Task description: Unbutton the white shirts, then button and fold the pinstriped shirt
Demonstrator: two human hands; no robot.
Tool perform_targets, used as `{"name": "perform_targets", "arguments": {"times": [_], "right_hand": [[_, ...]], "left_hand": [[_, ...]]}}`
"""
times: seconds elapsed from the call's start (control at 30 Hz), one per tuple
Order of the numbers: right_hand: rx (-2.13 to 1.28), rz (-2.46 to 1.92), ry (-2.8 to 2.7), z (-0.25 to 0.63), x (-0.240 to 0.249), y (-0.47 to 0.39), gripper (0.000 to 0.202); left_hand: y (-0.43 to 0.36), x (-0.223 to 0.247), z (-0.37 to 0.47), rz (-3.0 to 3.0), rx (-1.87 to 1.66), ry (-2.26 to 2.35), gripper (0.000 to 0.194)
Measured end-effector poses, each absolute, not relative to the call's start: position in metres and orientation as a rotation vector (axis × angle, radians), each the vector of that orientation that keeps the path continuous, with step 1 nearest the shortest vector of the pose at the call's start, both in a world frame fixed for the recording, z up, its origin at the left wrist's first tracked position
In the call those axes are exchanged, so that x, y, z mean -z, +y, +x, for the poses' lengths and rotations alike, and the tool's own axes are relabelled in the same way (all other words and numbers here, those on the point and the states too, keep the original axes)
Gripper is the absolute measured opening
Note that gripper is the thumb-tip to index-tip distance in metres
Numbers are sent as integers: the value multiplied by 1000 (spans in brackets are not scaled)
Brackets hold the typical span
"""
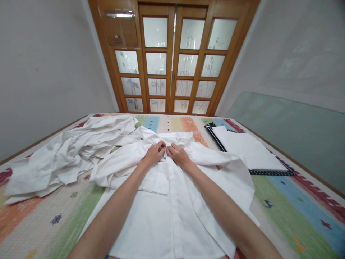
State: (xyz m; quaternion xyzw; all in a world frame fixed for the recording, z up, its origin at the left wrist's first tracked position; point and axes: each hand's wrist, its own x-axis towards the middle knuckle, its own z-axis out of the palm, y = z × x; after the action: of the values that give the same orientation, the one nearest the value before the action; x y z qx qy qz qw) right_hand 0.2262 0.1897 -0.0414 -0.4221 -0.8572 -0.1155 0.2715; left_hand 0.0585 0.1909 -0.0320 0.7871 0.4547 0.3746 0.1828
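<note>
A white shirt [151, 216] lies spread out before me, its button placket running down the middle and its sleeves bunched near the top. My left hand [155, 152] pinches the shirt's front near the collar, its fingers curled. Close beside it, my right hand [178, 154] grips the opposite edge of the same opening between thumb and fingers. The fingertips of both hands nearly meet over the placket. Whatever small part lies between them is too small to make out.
Crumpled white garments [67, 154] lie at the left. Folded white clothing [250, 149] rests on black patterned cloth [272, 172] at the right. A colourful patterned cloth [75, 212] covers the table. Beyond stand wooden doors [171, 61] with glass panes, between walls.
</note>
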Motion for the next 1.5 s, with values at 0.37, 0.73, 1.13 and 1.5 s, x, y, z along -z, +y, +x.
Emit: {"name": "perform_targets", "arguments": {"times": [0.37, 0.73, 1.13, 1.5], "right_hand": [[337, -1178, -1996, 230, 40, 193, 27], [359, -1329, -1759, 280, 12, 186, 20], [-26, -963, -2329, 265, -4, 141, 46], [-432, -922, -2428, 246, 28, 160, 52]], "left_hand": [[188, 29, 59, 2099, -1147, 1266, 11], [190, 10, 40, 1933, -1487, 1417, 16], [149, -7, 48, 2541, -819, 1065, 36], [127, 26, 50, 2300, -856, 1247, 32]]}}
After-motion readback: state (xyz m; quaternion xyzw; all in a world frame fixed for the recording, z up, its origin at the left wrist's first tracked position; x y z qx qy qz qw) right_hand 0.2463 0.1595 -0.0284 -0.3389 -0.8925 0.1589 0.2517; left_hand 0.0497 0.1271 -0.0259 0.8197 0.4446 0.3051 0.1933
